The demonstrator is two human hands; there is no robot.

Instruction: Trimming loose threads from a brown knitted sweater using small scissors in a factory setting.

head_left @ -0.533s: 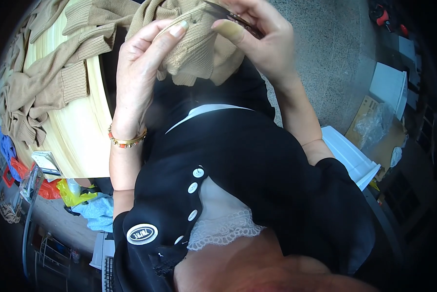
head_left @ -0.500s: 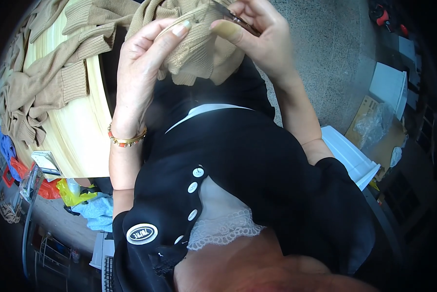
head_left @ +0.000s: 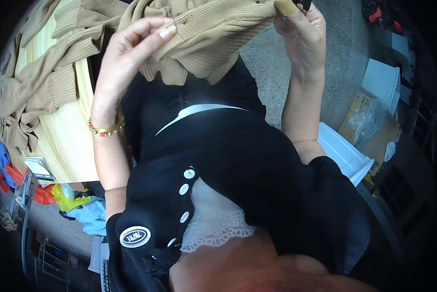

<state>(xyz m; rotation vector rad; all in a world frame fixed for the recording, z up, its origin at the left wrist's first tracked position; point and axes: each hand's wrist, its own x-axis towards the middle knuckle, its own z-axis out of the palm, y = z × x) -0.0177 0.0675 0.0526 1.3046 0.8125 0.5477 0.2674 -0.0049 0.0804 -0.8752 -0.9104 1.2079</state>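
A tan ribbed-knit garment [head_left: 213, 39] hangs stretched between my two hands above my lap. My left hand [head_left: 126, 61] pinches its edge between thumb and fingers. At the other end of that edge, my right hand [head_left: 303, 41] grips the knit, its thumb wrapped in a tan covering [head_left: 286, 7]. Part of a dark tool [head_left: 303, 4], which looks like thread snips, shows among the right fingers; the frame's upper edge cuts off the rest. Small dark marks dot the stretched band. The garment's folds droop below my left hand.
On my left, more tan knit pieces [head_left: 38, 92] lie across a pale wooden table [head_left: 77, 146], with a small white-and-dark item [head_left: 39, 168] near its edge. Bags and a blue cloth [head_left: 89, 214] sit below. To my right stand a white bin [head_left: 342, 153] and cardboard with clear plastic [head_left: 369, 119].
My right hand has moved right, away from my left hand, and now grips the garment's edge. The knit has been drawn out wide between them. The dark tool is now mostly out of sight.
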